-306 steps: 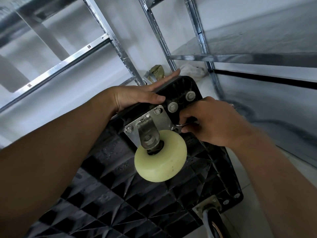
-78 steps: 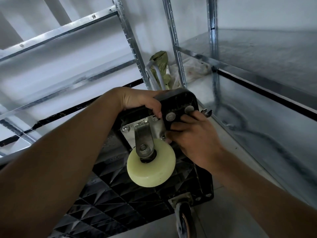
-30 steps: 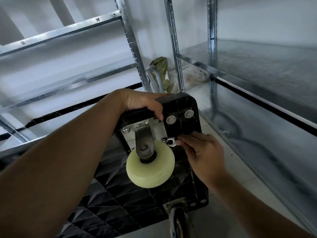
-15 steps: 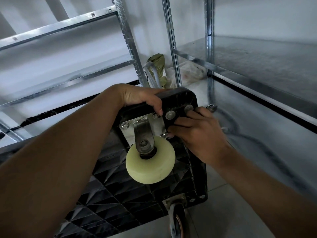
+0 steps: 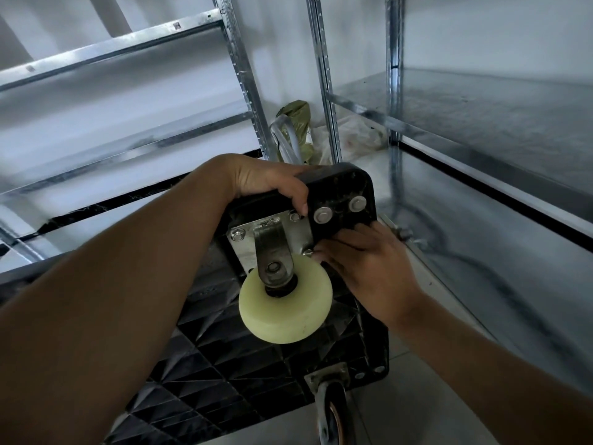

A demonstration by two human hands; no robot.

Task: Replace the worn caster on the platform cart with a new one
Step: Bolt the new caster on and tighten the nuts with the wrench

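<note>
Two limbs are visible, both uncovered. The left forearm point(image 5: 128, 300), below and left of the cream caster wheel point(image 5: 285, 303), is bare from the frame edge to the wrist. The left hand point(image 5: 266, 181), above the wheel, is bare; its thumbnail point(image 5: 303, 207) is trimmed short. The right forearm point(image 5: 497, 364), below and right of the wheel, is likewise bare along its visible length. The right hand point(image 5: 372, 271), just right of the wheel, is bare.

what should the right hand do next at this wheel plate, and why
Probably swing the wrench a short stroke on the corner nut: the right hand grips it with fingertips at that nut, while the left hand holds the tipped cart steady. Which direction I cannot tell.
</note>
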